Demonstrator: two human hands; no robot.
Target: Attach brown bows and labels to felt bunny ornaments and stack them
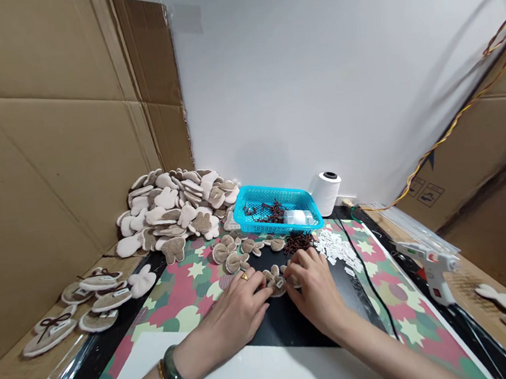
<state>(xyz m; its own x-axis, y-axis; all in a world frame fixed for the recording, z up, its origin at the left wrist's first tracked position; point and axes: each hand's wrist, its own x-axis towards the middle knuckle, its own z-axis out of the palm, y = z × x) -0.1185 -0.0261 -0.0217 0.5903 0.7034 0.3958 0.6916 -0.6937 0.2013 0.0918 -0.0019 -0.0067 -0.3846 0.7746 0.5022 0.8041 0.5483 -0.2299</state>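
My left hand (238,308) and my right hand (314,291) meet over a black mat (294,324) in the middle of the table. Both pinch a small plush bunny-shaped piece (277,284) that carries a small white label. My left wrist wears a green bangle and a gold one, and a ring sits on a finger. More small plush pieces (235,254) lie just beyond my fingers. A heap of dark brown bows (298,242) and a heap of white labels (335,247) lie near my right hand.
A big pile of plush pieces (176,209) stands at the back left. Finished pieces with bows (79,304) lie on the left. A blue basket (277,210), a white thread spool (326,192), and a glue gun (432,264) stand at the back and right. Cardboard walls enclose the table.
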